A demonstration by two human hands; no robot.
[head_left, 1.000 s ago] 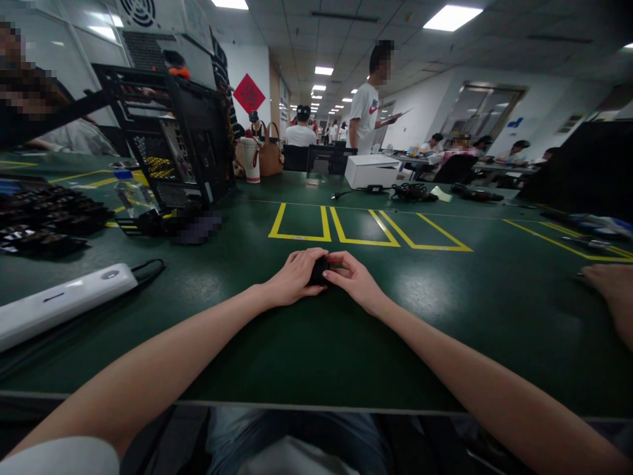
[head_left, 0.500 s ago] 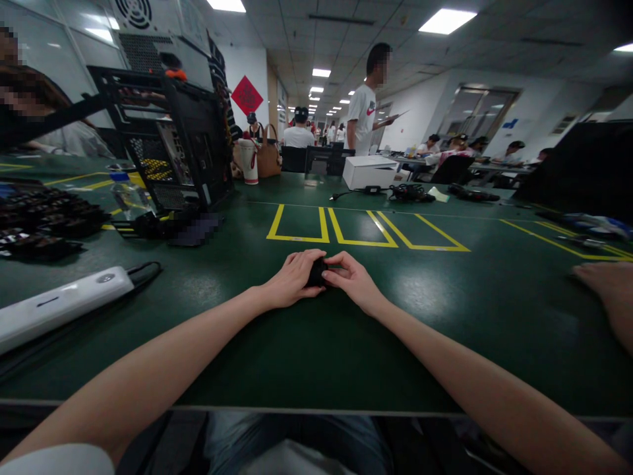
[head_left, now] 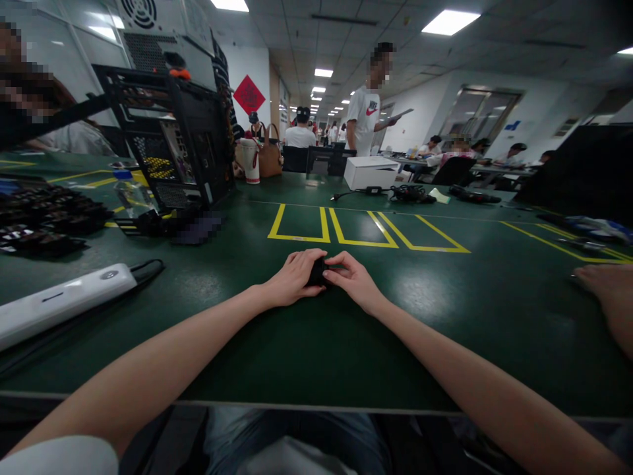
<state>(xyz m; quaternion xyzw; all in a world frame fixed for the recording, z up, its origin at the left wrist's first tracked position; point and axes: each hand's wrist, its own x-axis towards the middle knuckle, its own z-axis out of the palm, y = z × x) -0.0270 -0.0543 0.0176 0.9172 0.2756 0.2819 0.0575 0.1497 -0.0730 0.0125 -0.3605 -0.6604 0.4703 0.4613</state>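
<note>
A small black object [head_left: 317, 272] rests on the green table [head_left: 316, 349], in front of the yellow tape outlines [head_left: 299, 238]. My left hand [head_left: 293, 278] is wrapped round its left side, fingers over the top and thumb low in front. From the right, my right hand [head_left: 352, 280] pinches its edge between thumb and fingertips. Much of the object is hidden by my fingers, so what it is cannot be made out.
At the left lie a white power strip [head_left: 69, 300], a bottle [head_left: 132, 194], black parts [head_left: 49, 214] and an open computer case [head_left: 173, 132]. A white box [head_left: 370, 173] and cables [head_left: 413, 193] sit behind. Another person's hand [head_left: 606, 290] rests at the right edge.
Both my hands keep their places on the black object. The view has shifted very slightly, and the standing person in the background has turned and moved the sheet a little.
</note>
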